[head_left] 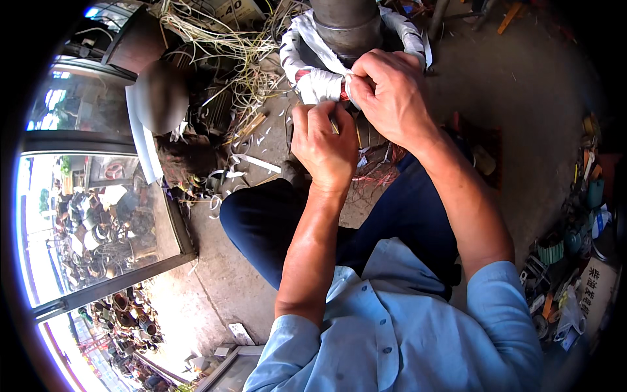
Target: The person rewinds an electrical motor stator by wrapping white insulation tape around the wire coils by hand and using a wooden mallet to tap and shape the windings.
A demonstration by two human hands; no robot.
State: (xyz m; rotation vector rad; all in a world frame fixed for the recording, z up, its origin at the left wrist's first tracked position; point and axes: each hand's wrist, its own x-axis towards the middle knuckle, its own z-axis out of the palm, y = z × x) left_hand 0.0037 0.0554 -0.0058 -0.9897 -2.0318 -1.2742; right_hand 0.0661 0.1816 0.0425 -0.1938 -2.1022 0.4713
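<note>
In front of me a ring-shaped coil (320, 87) is wrapped in white tape, with red winding showing through gaps. It circles a grey metal cylinder (346, 27). My right hand (397, 98) is closed at the ring's near side, pinching the end of a white tape strip (316, 40) that runs slantwise across from the upper left. Just below the ring, to the left, my left hand (324, 144) has its fingers curled in; a small dark thing shows at its fingertips, too hidden to name.
Tangled pale wires or strips (225, 42) pile up at the far left. A glass-paned metal frame (98, 222) stands along the left. Cut white strips (258, 163) litter the floor. Tools and parts crowd the right edge, near a cardboard piece (595, 287). A blurred round object (161, 97) is nearby.
</note>
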